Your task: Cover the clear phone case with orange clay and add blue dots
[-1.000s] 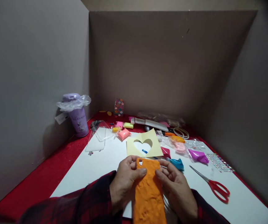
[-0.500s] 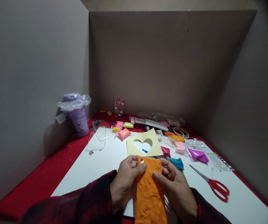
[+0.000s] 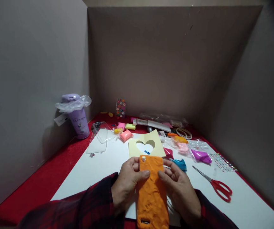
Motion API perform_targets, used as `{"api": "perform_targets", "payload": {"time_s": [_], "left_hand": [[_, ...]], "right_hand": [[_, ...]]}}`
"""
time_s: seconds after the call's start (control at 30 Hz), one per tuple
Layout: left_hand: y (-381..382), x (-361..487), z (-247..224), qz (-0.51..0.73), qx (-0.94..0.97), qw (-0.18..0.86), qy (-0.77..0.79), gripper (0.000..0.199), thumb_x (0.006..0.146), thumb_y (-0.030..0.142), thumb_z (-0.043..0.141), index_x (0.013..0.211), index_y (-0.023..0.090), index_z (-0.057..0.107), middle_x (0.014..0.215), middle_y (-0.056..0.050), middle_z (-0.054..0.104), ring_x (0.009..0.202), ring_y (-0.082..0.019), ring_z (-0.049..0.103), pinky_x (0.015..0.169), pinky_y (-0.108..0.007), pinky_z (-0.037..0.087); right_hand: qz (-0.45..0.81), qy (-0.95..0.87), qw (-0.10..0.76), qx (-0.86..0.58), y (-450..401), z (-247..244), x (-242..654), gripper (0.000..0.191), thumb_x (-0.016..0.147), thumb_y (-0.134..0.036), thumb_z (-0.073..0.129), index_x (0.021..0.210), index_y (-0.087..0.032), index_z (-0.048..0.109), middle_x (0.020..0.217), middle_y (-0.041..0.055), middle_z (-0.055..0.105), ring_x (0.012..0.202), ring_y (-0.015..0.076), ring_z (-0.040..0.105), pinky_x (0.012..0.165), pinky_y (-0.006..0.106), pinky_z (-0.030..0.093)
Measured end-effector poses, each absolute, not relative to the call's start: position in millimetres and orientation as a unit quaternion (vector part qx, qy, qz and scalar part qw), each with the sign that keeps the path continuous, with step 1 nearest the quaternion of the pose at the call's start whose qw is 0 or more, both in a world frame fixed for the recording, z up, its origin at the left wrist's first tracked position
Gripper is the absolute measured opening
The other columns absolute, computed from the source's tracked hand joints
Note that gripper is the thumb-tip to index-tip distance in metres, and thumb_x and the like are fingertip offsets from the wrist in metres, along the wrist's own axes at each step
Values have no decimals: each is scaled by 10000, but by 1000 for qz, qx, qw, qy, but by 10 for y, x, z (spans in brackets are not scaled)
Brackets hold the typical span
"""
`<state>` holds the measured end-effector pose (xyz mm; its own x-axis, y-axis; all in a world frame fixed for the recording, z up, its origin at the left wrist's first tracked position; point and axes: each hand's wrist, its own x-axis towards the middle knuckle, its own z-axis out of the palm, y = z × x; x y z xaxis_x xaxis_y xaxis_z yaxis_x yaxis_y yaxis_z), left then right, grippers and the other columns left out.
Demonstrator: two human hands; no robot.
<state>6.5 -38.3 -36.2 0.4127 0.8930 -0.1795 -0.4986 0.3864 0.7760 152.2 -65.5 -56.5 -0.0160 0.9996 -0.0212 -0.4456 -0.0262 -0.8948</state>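
An orange clay-covered phone case (image 3: 151,197) is held upright between both hands at the bottom centre. Its surface is bumpy, with a small opening at the top left and a dark slot near the bottom. My left hand (image 3: 128,179) grips the left edge, thumb on the front. On the right edge my right hand (image 3: 181,187) has its thumb on the clay and its fingers behind. Just beyond the case lies a cream paper (image 3: 159,148) with a heart-shaped cutout, a small blue piece (image 3: 147,152) showing through it.
Red-handled scissors (image 3: 220,188) lie at right on the white board (image 3: 84,178). Clay packets, including a teal one (image 3: 180,164) and a purple one (image 3: 200,156), lie behind. Clear cases (image 3: 97,141) and a purple cup (image 3: 79,122) stand left; a gem sheet (image 3: 222,163) is right.
The orange case has moved slightly up in view, so its lower slot now shows. My right thumb sits a little higher on it, and the whole view has shifted slightly.
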Motion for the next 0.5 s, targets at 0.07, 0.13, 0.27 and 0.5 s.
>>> {"api": "perform_targets", "payload": {"time_s": [0.07,0.13,0.27,0.5], "left_hand": [[-376,62,-371,441,319,783,299,391,579,107,726,904,116,509,832,-116,637,673,-206,621,675,-352,466],[-373,62,-383,434,320,793,283,390,598,123,723,924,123,508,858,-117,634,688,-203,621,687,-355,466],[-375,68,-390,433,343,784,283,420,554,62,727,919,122,526,881,-113,629,728,-209,618,694,-341,462],[-379,46,-376,456,324,782,274,365,566,98,725,877,132,537,830,-75,621,699,-201,610,674,-338,472]], "right_hand": [[612,-369,593,-371,-661,-567,1525,367,719,-251,705,1014,-200,493,825,64,675,743,205,636,706,348,473],[608,-372,595,-372,-665,-571,1530,377,711,-233,712,1014,-202,490,810,54,673,736,197,633,700,339,473],[612,-377,581,-382,-666,-576,1534,409,703,-231,717,1030,-200,474,789,47,670,717,201,634,699,358,475],[617,-395,566,-378,-681,-572,1518,392,695,-255,724,1016,-200,506,728,16,635,675,178,607,658,321,464]]}}
